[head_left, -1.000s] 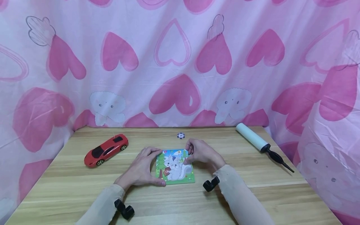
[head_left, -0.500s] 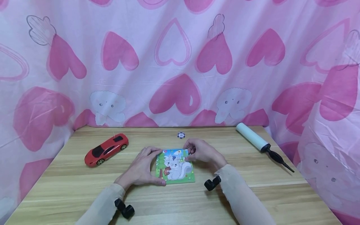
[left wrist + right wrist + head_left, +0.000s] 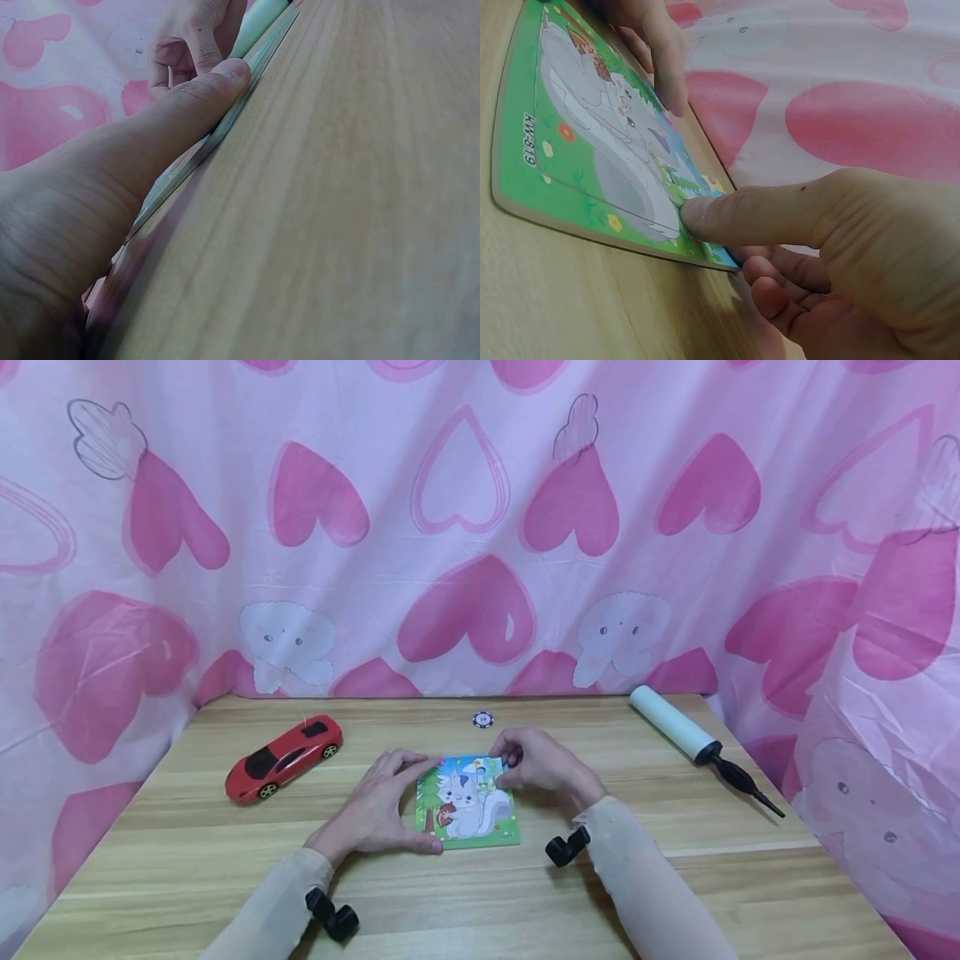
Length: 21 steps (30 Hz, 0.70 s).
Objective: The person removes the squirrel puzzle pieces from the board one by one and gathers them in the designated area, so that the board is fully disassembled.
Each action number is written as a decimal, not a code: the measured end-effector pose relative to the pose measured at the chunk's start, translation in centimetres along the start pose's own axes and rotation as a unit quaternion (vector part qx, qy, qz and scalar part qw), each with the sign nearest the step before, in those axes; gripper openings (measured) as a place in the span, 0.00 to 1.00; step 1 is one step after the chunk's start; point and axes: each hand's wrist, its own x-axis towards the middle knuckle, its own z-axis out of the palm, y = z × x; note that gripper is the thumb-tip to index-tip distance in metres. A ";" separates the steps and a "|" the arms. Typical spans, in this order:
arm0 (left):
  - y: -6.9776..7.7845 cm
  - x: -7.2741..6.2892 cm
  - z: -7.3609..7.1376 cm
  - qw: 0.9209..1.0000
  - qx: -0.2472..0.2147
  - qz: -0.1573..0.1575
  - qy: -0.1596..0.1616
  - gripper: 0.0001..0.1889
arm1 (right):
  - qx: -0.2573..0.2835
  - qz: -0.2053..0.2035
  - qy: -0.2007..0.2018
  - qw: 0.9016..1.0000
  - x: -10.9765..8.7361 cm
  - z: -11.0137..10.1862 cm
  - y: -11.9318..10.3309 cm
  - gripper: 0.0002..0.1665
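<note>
The picture puzzle [image 3: 468, 817] lies on the worktop [image 3: 465, 906] — left hand [image 3: 375, 807] spread wide along its left edge, right hand [image 3: 543, 766] pinching its far right corner, thumb [image 3: 709, 214] on top, index fingertip hidden.

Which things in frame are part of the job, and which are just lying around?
In the job:
- squirrel puzzle board, flat on the table
- left hand, touching its left side
- right hand, thumb on its face by the far right corner

Lying about, apparently:
- red toy car
- poker chip
- hand pump with black nozzle, far right
</note>
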 end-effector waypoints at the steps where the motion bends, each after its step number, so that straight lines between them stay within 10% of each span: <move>1: 0.0 0.0 0.0 1.000 0.000 -0.002 -0.001 0.71 | -0.002 0.000 0.003 1.000 0.0 0.0 0.0 0.20; 21: 0.2 0.0 -0.1 1.000 0.005 -0.012 -0.002 0.73 | 0.021 -0.003 0.033 0.999 -1.0 -1.4 0.1 0.21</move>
